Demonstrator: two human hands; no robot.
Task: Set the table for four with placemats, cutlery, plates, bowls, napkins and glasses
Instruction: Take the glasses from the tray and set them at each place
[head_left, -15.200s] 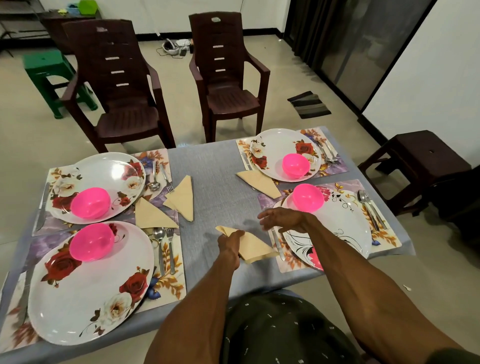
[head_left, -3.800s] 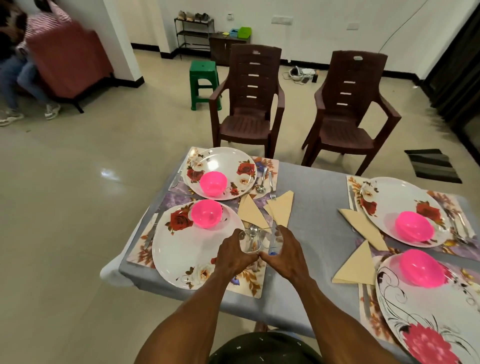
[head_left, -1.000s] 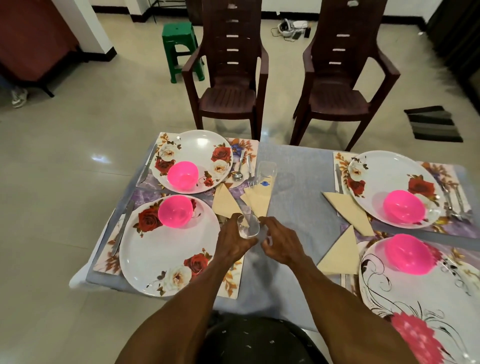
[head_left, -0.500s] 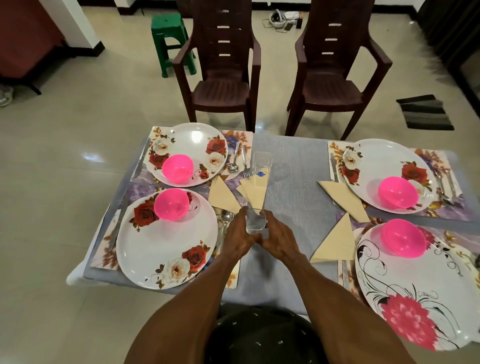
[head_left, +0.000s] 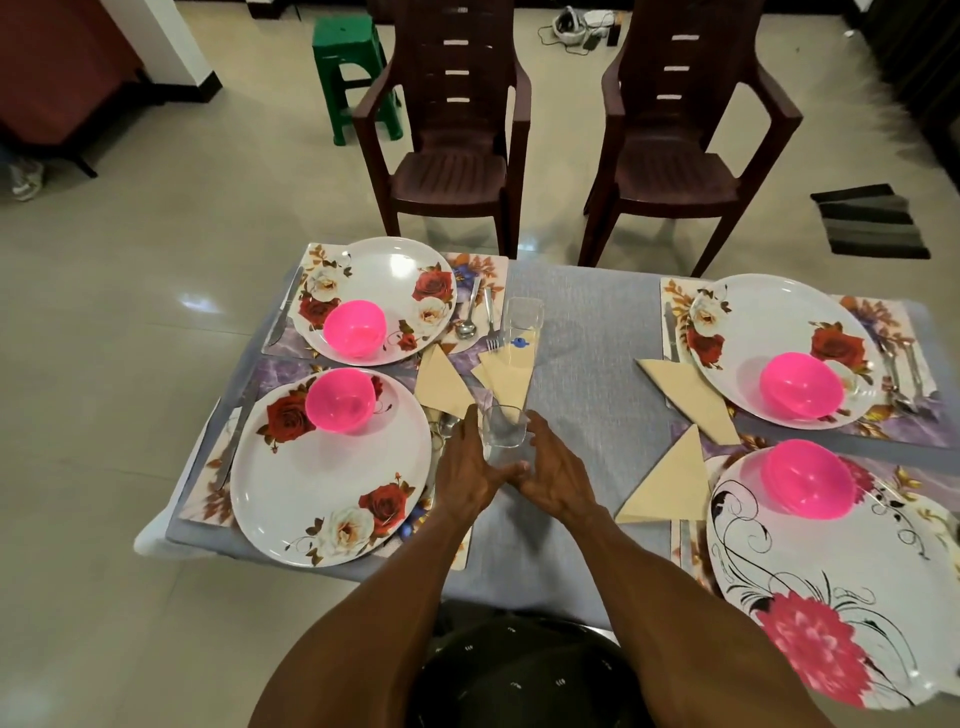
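Observation:
On the grey-clothed table (head_left: 587, 374) lie four floral placemats, each with a white flowered plate and a pink bowl, such as the near-left plate (head_left: 322, 499) and its bowl (head_left: 338, 400). Cream folded napkins (head_left: 441, 384) and cutlery (head_left: 467, 317) lie beside the plates. A tall clear glass (head_left: 523, 325) stands by the far-left setting. My left hand (head_left: 465, 470) and my right hand (head_left: 556, 475) cup a second clear glass (head_left: 503, 431) from both sides, upright, just right of the near-left plate.
Two brown plastic chairs (head_left: 452, 156) (head_left: 675, 156) stand beyond the far table edge. A green stool (head_left: 353, 67) is behind the left chair. A striped mat (head_left: 867, 218) lies on the floor at right. The near-right plate (head_left: 831, 597) overhangs toward me.
Both hands have kept hold of the glass and brought it slightly lower and nearer, beside the near-left plate. The other glass stays standing by the far-left setting.

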